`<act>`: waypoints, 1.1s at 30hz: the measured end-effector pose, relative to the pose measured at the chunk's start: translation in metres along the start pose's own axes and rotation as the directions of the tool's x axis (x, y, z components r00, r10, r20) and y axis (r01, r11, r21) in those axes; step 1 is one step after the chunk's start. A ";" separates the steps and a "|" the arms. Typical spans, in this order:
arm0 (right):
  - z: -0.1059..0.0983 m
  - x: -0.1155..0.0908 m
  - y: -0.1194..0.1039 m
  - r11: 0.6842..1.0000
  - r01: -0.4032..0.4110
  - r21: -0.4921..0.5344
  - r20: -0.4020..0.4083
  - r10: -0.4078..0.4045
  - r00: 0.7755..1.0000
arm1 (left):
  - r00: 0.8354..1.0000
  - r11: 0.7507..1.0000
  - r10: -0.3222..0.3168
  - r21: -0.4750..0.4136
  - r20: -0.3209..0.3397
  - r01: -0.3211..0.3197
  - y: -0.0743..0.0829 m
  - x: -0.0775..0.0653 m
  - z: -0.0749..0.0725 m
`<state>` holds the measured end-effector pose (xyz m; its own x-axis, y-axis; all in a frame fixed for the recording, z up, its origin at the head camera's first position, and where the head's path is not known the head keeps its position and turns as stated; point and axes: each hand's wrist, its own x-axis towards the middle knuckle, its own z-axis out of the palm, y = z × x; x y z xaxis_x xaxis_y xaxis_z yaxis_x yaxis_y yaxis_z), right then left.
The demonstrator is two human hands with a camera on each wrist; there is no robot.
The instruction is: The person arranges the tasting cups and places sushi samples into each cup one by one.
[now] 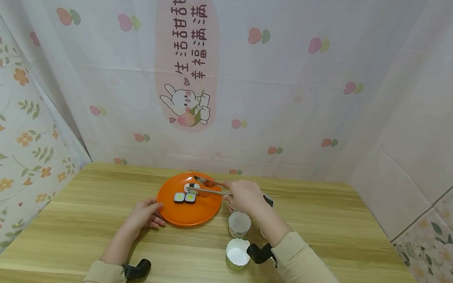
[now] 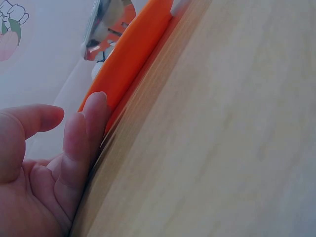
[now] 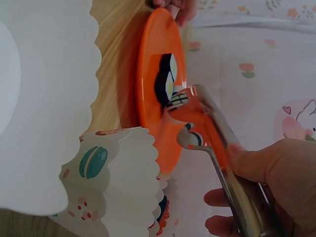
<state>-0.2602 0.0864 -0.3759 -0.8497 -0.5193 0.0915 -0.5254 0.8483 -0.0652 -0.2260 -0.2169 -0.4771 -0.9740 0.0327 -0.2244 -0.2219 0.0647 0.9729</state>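
My right hand (image 1: 244,196) grips metal serving tongs (image 1: 209,191) over the orange plate (image 1: 201,216). In the right wrist view the tongs show one fork-shaped end and one spoon-shaped end, spread apart. Their tips are at a white and black sushi piece (image 1: 194,185) on the plate. Two squarish sushi rolls with yellow centres, a left one (image 1: 179,197) and a right one (image 1: 190,198), lie just in front of it. At the plate's left rim, my left hand (image 1: 142,216) rests low by the table, its fingertips right at the edge (image 2: 101,98).
Right of the plate stand several paper cups, among them a white cup (image 1: 239,225) and a green-sided cup (image 1: 238,254) nearer me. Another cup, partly behind my right wrist, has a dark piece (image 1: 268,200) at its top. A printed curtain (image 1: 291,119) hangs behind the table.
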 end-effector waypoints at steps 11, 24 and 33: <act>0.001 0.004 -0.001 0.999 -0.042 0.020 0.030 0.041 0.999 | 1.000 1.000 0.004 0.000 -0.010 -0.004 -0.001 0.002 -0.001; 0.000 0.005 0.001 0.996 -0.036 0.081 0.060 0.031 0.998 | 1.000 1.000 0.005 0.000 -0.010 -0.005 -0.001 0.001 0.000; -0.002 0.007 0.002 0.993 -0.058 0.100 0.110 0.047 0.993 | 1.000 1.000 0.001 0.002 -0.008 -0.001 -0.001 0.001 0.000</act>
<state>-0.2666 0.0846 -0.3733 -0.8731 -0.4870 -0.0218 -0.4769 0.8625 -0.1691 -0.2266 -0.2167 -0.4779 -0.9746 0.0249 -0.2226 -0.2206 0.0663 0.9731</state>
